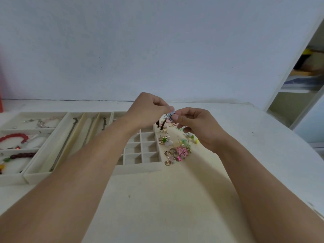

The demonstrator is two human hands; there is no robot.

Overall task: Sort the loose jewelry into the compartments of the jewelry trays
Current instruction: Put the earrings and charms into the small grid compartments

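**Both hands pinch one small earring above the loose pile**

The left hand (149,109) and the right hand (194,123) meet in the air over the desk (157,199), fingertips together. Between them they pinch a small pale blue-and-white earring (171,114); both hands have their fingers curled in, thumb and forefinger closed on the piece. Its exact shape is too small to tell. A dark tassel (162,124) hangs just below the hands; whether it belongs to the held piece cannot be told.

Under and just in front of the hands lies the pile of loose jewelry (175,148) on the bare desk: gold hoops, a pink flower piece (183,151), green and yellow bits and small white beads. The pile sits right beside the right edge of the small-compartment tray (140,149), whose square cells in view hold nothing that can be seen; the left forearm covers part of it.

To the left of that tray stands a tray with long narrow slots (70,141), with thin chains laid lengthwise in them. Further left, at the frame's edge, a third tray (26,130) holds a red bead bracelet (15,138), a dark red bead bracelet (22,156) and a pale bracelet in the far compartment.

A white wall rises behind the desk, and a shelf unit (298,85) stands at the far right.
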